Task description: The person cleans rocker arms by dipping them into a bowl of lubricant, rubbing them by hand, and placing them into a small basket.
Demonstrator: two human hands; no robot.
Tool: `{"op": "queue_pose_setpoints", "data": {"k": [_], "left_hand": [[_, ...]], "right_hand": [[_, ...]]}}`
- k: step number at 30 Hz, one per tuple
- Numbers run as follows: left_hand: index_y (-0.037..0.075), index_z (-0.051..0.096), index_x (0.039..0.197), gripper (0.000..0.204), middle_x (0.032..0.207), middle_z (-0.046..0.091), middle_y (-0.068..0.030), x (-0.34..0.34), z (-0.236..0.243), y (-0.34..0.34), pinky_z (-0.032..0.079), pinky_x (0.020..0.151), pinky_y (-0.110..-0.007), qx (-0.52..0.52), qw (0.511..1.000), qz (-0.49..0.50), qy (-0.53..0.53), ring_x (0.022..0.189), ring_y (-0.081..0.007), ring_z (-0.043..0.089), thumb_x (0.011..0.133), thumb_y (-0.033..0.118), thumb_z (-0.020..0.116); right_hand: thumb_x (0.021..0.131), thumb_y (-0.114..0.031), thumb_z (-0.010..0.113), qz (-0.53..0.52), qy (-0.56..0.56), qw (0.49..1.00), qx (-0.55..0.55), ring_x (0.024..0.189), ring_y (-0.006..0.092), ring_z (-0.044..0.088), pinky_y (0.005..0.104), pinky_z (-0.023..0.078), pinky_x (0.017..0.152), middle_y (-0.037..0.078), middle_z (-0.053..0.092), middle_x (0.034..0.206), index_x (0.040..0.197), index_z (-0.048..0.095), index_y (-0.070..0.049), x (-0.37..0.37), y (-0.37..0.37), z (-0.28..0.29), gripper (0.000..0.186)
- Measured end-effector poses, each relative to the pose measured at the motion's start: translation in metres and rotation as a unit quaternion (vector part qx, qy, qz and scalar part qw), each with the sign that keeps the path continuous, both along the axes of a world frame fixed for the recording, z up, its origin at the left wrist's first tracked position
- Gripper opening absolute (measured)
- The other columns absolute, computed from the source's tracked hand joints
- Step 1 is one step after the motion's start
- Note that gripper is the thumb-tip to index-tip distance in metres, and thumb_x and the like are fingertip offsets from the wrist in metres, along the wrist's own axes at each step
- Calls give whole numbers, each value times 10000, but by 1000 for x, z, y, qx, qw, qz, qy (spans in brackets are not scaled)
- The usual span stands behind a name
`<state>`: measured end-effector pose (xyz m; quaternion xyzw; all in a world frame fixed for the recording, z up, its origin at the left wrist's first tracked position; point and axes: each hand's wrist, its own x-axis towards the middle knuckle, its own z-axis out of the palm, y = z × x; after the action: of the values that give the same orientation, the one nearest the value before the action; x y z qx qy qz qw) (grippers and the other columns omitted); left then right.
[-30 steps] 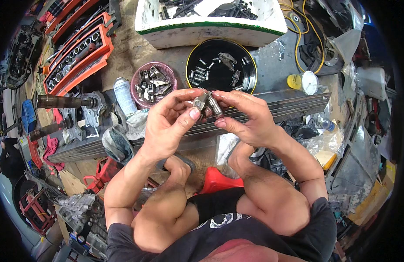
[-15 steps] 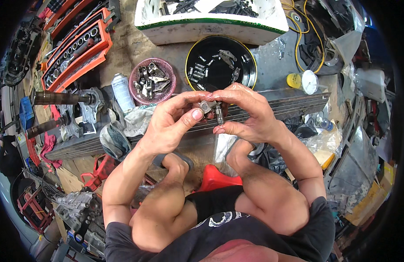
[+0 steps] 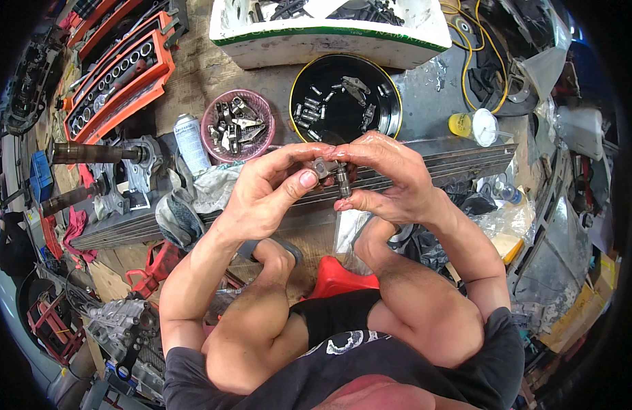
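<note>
My left hand (image 3: 262, 191) pinches a small metal rocker arm (image 3: 321, 167) between thumb and fingers. Right against it, my right hand (image 3: 396, 176) grips a short, shiny metal cylinder that looks like a lash adjuster (image 3: 343, 183), its thumb near the lower end. The two parts touch or nearly touch; fingers hide where they meet. My fingertips look oily. Beyond my hands is a round black pan (image 3: 324, 74) with a yellow rim, with several similar cylinders and rocker arms lying in it. Left of it, a pink basket (image 3: 206, 134) holds more rocker arms.
A white foam box (image 3: 329, 52) of dark metal parts stands behind the pan. At left are an orange socket tray (image 3: 167, 68), a spray can (image 3: 191, 145), and a rag (image 3: 223, 184). On the right lie a yellow-and-white tub (image 3: 461, 125) and a yellow cable (image 3: 505, 75).
Both hands keep their grips in almost the same place. The rocker arm and cylinder have tipped very slightly between my fingers.
</note>
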<state>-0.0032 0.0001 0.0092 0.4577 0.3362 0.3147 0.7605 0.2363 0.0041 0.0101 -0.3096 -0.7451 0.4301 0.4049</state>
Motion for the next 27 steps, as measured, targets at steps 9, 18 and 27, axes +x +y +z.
{"op": "queue_pose_setpoints", "data": {"k": [9, 18, 27], "left_hand": [[-38, 551, 1348, 381, 1333, 613, -158, 1, -1, 0, 497, 1056, -408, 20, 1000, 6, 17, 1231, -247, 604, 1036, 178, 589], [-17, 544, 1378, 372, 1348, 610, -115, 3, 3, 1, 500, 1027, -328, 14, 1000, 11, -3, 1215, -171, 589, 1036, 127, 580], [-61, 620, 1264, 369, 1043, 701, -98, 9, 4, 14, 571, 771, -303, -32, 994, 61, 81, 911, -146, 668, 1013, 209, 629]], "right_hand": [[736, -199, 880, -8, -23, 999, 36, 920, 250, 650, 346, 537, 801, 106, 692, 1107, 1305, 631, -47, 1, -1, 0, 639], [743, -166, 871, -5, -24, 999, 25, 927, 253, 647, 354, 536, 808, 123, 687, 1128, 1307, 630, -36, 2, -1, -2, 626], [841, -67, 824, -86, 162, 950, -253, 990, 107, 612, 279, 509, 887, 73, 658, 1177, 1280, 583, -10, -3, -7, -21, 505]]}}
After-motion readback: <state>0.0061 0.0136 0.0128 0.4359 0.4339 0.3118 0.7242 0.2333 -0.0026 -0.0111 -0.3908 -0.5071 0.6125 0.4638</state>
